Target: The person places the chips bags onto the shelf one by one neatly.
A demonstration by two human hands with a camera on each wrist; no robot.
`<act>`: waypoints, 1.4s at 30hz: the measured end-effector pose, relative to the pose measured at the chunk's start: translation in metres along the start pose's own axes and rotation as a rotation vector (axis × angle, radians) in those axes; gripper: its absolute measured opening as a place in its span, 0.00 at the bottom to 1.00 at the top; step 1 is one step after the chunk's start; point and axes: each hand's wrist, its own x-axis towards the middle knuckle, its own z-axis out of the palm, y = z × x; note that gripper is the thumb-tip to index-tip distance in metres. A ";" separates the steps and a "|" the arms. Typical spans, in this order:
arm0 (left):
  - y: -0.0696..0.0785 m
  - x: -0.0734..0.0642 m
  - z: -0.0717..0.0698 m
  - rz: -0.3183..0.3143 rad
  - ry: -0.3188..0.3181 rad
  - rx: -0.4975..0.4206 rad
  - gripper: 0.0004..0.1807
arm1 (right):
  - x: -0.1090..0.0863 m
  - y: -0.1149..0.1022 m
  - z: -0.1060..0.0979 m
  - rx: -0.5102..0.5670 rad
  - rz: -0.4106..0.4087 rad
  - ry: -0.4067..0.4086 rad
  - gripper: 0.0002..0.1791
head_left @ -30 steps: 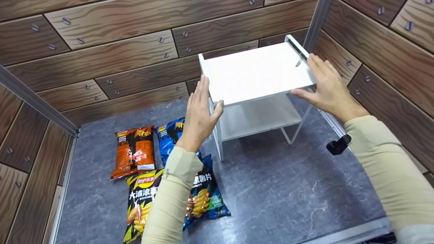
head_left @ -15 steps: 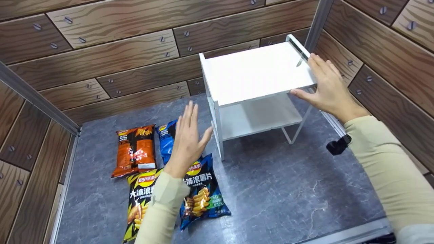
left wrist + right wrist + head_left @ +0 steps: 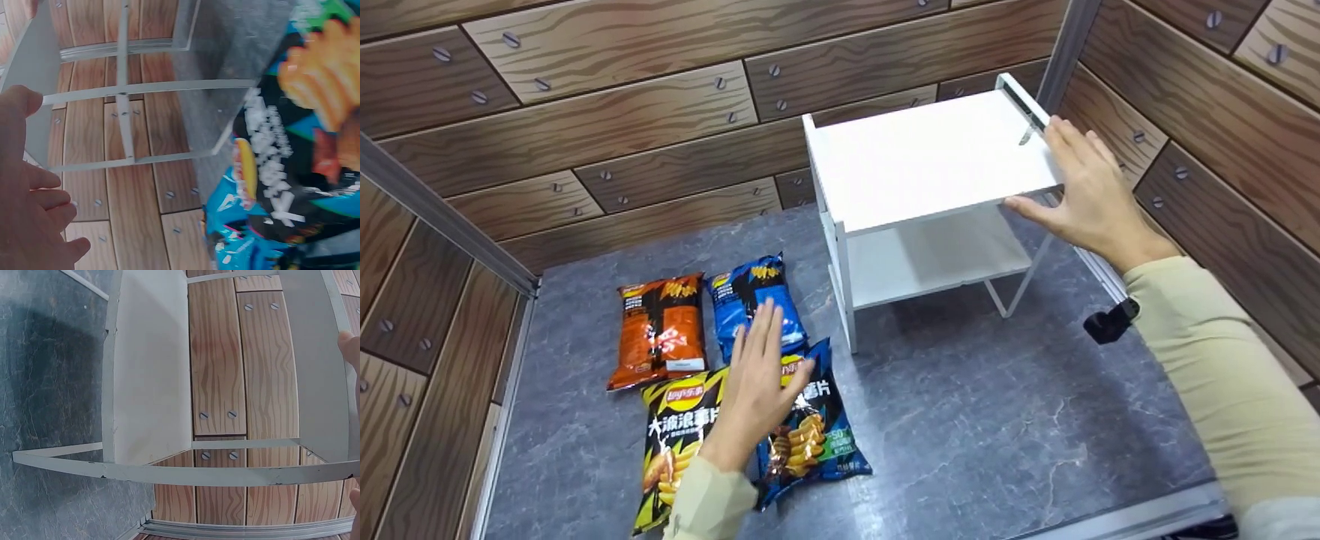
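Note:
In the head view my left hand is over the chip bags, fingers straight and thumb spread, holding nothing. Beneath it are a yellow-and-black chip bag and a dark blue chip bag, both partly covered. A bright blue chip bag lies just beyond the fingertips. To its left is an orange chip bag. My right hand rests at the front right corner of a white two-tier side table. Its thumb lies at the front edge, with the fairly straight fingers along the side rail.
The table stands upright on a grey marbled floor, with a lower shelf under its top. Wood-patterned walls enclose the back and sides. A black device sits at the right wrist.
My left hand has come away from the table's left side and moved down and left over the chip bags. My right hand stays at the table's corner.

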 end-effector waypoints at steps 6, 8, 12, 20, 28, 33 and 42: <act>0.004 -0.036 0.019 0.017 -0.078 0.133 0.50 | -0.001 -0.002 -0.001 -0.005 0.014 -0.017 0.55; 0.006 -0.049 0.028 0.034 -0.086 0.171 0.52 | 0.000 -0.002 0.000 -0.003 0.018 -0.023 0.56; 0.006 -0.069 0.046 0.073 -0.076 0.186 0.54 | 0.002 -0.003 0.000 -0.004 0.017 -0.015 0.56; -0.002 -0.090 0.075 0.075 -0.216 0.187 0.62 | 0.001 -0.002 0.001 -0.012 -0.004 0.013 0.55; -0.013 -0.099 0.098 0.077 -0.187 0.284 0.73 | 0.002 -0.003 0.002 -0.015 -0.007 0.002 0.55; -0.013 -0.100 0.103 0.070 -0.202 0.308 0.73 | 0.002 -0.002 0.001 -0.015 -0.002 -0.002 0.55; -0.010 -0.100 0.108 0.098 -0.141 0.366 0.67 | 0.000 -0.001 0.001 -0.009 -0.007 0.017 0.55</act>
